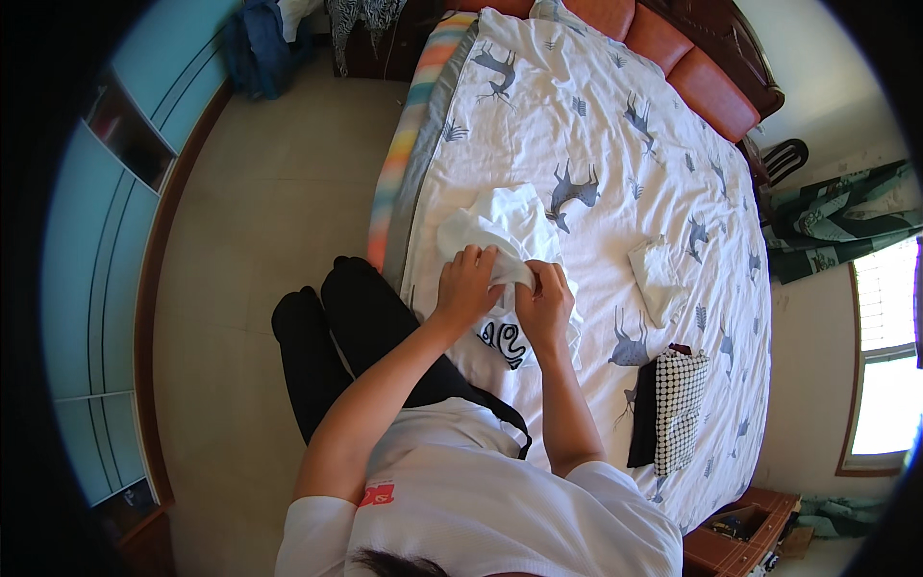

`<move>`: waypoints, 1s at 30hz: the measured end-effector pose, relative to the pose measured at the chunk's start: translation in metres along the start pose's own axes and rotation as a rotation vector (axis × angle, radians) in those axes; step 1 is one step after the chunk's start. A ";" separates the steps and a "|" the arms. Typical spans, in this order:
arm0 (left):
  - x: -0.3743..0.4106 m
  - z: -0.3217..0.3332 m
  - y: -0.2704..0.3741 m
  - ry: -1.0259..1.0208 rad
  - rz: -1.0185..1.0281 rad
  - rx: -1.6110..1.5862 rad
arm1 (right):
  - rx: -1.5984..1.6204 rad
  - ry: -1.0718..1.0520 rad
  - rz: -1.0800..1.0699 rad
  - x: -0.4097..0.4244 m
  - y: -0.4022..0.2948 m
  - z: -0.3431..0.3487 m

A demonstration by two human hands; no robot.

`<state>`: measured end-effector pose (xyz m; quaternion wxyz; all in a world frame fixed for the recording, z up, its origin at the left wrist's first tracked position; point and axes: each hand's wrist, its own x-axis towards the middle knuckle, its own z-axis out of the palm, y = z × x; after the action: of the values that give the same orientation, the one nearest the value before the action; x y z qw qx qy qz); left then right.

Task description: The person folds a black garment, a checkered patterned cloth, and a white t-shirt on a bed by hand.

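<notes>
A white T-shirt point(530, 216) with a black print lies rumpled on the bed sheet in front of me. My left hand point(467, 287) is on its left part, fingers curled on the cloth. Opposite it, my right hand point(542, 299) pinches a raised fold of the same white cloth between thumb and fingers. To the right on the bed rests a small folded white garment point(657, 281). Nearer to me, at the right, lie a black folded cloth point(643, 415) and a black-and-white patterned folded cloth point(680, 411), side by side.
The bed has a white sheet point(533, 130) with grey deer prints and a striped mattress edge point(404, 144) at left. Red cushions point(710, 94) line the headboard. A wardrobe point(94, 274) stands across the floor; a wooden nightstand point(750, 534) is at lower right, a curtain point(836, 216) at right.
</notes>
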<state>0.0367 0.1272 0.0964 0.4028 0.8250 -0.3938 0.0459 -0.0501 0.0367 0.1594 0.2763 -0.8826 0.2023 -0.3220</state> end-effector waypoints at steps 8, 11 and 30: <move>0.005 -0.029 -0.062 0.121 -0.144 -0.024 | -0.030 0.386 -0.116 0.030 -0.017 -0.082; 0.029 -0.071 -0.075 0.185 -0.024 -0.302 | -0.165 0.426 -0.050 0.054 0.002 -0.112; 0.107 -0.351 0.106 -0.083 0.594 -0.016 | 0.244 0.221 -0.148 0.135 -0.071 -0.203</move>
<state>0.1218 0.2685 0.4407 0.3617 0.6717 -0.6343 0.1250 -0.0792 -0.0535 0.3949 0.3330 -0.8142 0.1255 -0.4587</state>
